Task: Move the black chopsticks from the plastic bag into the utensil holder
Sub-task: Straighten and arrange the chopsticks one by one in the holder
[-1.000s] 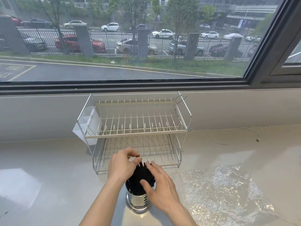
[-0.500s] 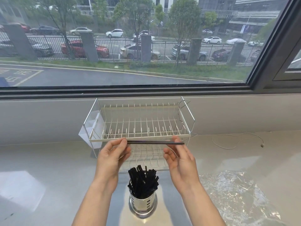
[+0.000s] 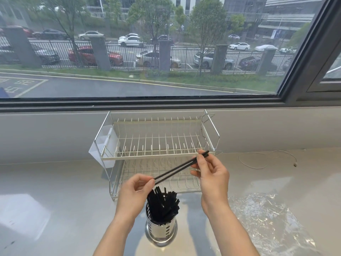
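Head view: both hands, left [image 3: 135, 193] and right [image 3: 212, 174], pinch a chopstick pair [image 3: 181, 167] at 12 o'clock above the holder [image 3: 161, 230]. Step: insertion. Next: tilt upright, lower in.

The left hand [image 3: 133, 193] covers the lower tips of the held chopstick pair [image 3: 180, 168]; the utensil holder [image 3: 160, 230] below both hands hides the bundled chopsticks' [image 3: 162, 204] lower ends; right of the right hand [image 3: 212, 179], the plastic bag [image 3: 273, 224] runs off the bottom edge; both forearms are cut off there too.
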Demonstrator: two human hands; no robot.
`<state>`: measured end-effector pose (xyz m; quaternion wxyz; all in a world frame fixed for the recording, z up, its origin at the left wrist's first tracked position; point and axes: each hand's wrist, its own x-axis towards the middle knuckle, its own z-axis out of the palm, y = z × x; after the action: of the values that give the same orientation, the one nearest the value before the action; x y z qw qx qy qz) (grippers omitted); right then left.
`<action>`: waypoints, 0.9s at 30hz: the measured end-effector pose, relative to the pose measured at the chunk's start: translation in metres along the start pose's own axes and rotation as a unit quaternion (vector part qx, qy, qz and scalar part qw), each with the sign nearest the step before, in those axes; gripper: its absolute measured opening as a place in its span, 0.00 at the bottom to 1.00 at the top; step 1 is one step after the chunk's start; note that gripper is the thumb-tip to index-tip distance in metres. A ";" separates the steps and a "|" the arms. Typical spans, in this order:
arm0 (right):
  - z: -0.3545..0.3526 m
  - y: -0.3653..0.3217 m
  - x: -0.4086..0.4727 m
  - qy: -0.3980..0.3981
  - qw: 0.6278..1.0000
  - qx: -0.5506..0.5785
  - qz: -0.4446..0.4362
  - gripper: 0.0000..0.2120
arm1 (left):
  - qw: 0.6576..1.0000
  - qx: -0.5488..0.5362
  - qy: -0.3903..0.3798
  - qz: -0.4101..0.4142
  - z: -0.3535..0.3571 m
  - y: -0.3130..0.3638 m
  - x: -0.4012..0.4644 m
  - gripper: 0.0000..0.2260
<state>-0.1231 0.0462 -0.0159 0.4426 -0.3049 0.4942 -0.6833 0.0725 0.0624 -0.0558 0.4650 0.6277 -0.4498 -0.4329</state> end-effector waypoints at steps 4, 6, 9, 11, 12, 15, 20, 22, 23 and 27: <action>0.002 0.016 0.000 -0.049 0.974 -0.193 -0.109 0.08 | 0.976 0.184 0.003 0.119 0.000 0.007 0.001 0.11; 0.007 0.028 -0.009 -0.126 0.934 -0.300 -0.145 0.07 | 0.976 0.145 0.005 0.164 0.005 0.013 0.004 0.13; 0.011 0.055 -0.026 -0.222 0.868 -0.416 -0.157 0.03 | 0.974 0.126 -0.037 0.182 0.013 0.014 0.007 0.17; 0.008 0.074 -0.033 -0.248 0.821 -0.487 -0.164 0.05 | 0.968 0.161 -0.052 0.187 0.016 0.007 0.007 0.17; 0.006 0.083 -0.035 -0.251 0.804 -0.511 -0.169 0.07 | 0.964 0.185 -0.053 0.185 0.016 0.002 0.006 0.15; 0.005 0.098 -0.038 -0.251 0.778 -0.547 -0.179 0.10 | 0.946 0.262 -0.061 0.183 0.016 -0.015 0.006 0.13; -0.001 0.104 -0.038 -0.258 0.771 -0.566 -0.139 0.13 | 0.936 0.301 -0.029 0.177 0.017 -0.033 0.010 0.06; -0.004 0.098 -0.036 -0.255 0.806 -0.519 -0.124 0.16 | 0.943 0.284 -0.010 0.175 0.017 -0.030 0.013 0.06; -0.007 0.094 -0.034 -0.236 0.830 -0.490 -0.122 0.16 | 0.947 0.270 -0.006 0.171 0.017 -0.027 0.015 0.07; -0.017 0.082 -0.018 -0.135 0.890 -0.427 -0.090 0.08 | 0.952 0.264 -0.024 0.151 0.022 -0.017 0.028 0.10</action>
<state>-0.1048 0.0598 -0.0982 0.2687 -0.5967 0.6443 -0.3958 0.0606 0.0336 -0.0800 0.3314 0.6426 -0.6485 -0.2381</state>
